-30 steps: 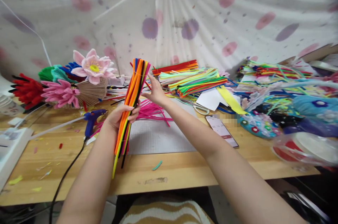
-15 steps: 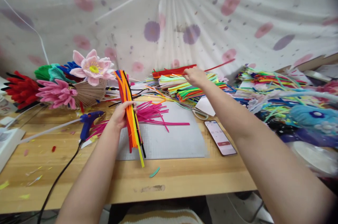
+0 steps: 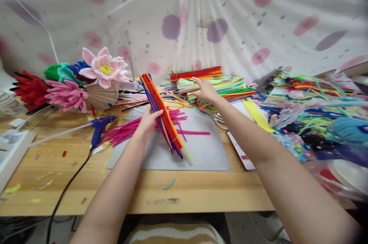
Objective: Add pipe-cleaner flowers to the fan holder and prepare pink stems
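Note:
My left hand (image 3: 149, 122) is closed round a thick bundle of pipe cleaners (image 3: 164, 115), mostly red, orange and blue, with a yellow end sticking out at the bottom. The bundle tilts above the grey board (image 3: 205, 152). Beneath it, loose magenta pipe cleaners (image 3: 123, 132) lie fanned across the board. My right hand (image 3: 205, 90), fingers apart, reaches over the pile of green, white and yellow pipe cleaners (image 3: 230, 89); nothing shows in it. Just behind that pile lies a bundle of red pipe cleaners (image 3: 198, 74).
A blue glue gun (image 3: 99, 131) with its cord rests on the left of the wooden table (image 3: 143, 194). Behind it are fuzzy flowers (image 3: 105, 68). A phone (image 3: 240, 152) lies partly under my right forearm. More pipe cleaners (image 3: 310, 85) and craft pieces crowd the right side.
The left-hand bundle has swung to a slant toward the lower right and shows more red stems. My right hand has come off the red bundle, its fingers now spread.

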